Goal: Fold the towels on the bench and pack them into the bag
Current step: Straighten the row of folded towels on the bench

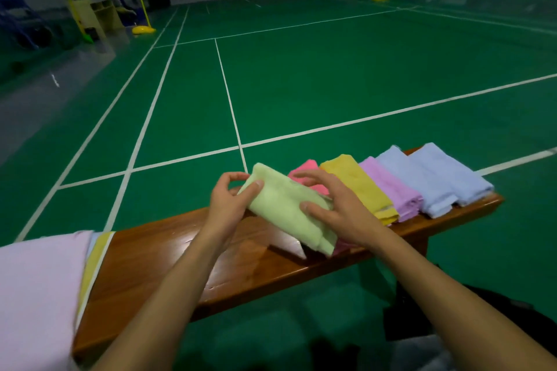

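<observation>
Head view cuts off the pink cloth (36, 295) at left, while both hands, left (226, 202) and right (334, 208), grip a folded pale-green towel (283, 208) above the counter (168, 265).

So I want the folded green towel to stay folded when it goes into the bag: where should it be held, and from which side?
Hold the green towel across its narrow width at both ends, coming from above, as the left hand and right hand sit now. It is a long folded slab lying diagonally, so pinching all layers probably keeps them together.
</observation>
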The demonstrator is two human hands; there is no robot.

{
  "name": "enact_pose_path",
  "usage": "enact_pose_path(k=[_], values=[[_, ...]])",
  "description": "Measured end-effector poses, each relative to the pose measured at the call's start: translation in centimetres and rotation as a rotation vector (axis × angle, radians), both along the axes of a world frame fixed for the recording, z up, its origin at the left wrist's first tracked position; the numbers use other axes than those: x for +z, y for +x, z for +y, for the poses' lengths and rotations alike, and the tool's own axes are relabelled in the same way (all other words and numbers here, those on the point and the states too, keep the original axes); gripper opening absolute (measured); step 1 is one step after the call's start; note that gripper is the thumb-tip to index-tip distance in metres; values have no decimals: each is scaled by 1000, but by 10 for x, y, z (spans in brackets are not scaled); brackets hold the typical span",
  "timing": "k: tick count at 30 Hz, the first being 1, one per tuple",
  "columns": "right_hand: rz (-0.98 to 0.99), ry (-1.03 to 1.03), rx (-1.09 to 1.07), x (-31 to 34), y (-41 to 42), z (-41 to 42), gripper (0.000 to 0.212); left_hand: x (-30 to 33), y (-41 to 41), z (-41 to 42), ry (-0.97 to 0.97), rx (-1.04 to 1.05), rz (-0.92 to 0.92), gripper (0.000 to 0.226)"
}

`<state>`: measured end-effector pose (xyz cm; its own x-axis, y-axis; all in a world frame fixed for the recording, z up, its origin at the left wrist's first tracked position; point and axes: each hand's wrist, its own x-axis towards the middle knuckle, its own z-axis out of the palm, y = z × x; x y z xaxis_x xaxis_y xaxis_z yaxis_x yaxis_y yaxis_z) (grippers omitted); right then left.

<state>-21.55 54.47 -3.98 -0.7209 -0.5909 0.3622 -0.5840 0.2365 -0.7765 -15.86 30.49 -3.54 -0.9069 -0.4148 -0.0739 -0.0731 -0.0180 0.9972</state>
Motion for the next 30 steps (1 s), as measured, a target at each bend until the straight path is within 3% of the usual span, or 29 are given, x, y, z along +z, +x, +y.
enact_pose_path(k=[6, 11, 12, 14, 16, 17, 19, 26, 30], values=[[16, -22, -302, -15, -45, 91, 21, 10, -73, 102, -66, -174, -12, 37], [21, -135, -579, -20, -75, 141, 18, 32, -141, 168, -211, -228, 60, 38], [4, -126, -619, -23, -81, 144, 18, 32, -153, 176, -299, -218, 61, 40], [-90, -4, -639, -35, -91, 146, 29, 21, -168, 186, -685, -196, -52, 55], [-157, 306, -617, -52, -97, 143, 41, -2, -167, 196, -1129, -247, -210, 66], [-167, 447, -594, -59, -98, 141, 43, -14, -162, 200, -1274, -286, -226, 64], [-159, 529, -583, -62, -99, 138, 44, -32, -155, 204, -1408, -334, -202, 55], [-109, 589, -589, -56, -99, 134, 43, -39, -156, 199, -1381, -368, -184, 56], [-85, 681, -629, -44, -94, 129, 45, -16, -143, 180, -1065, -275, -33, 54]])
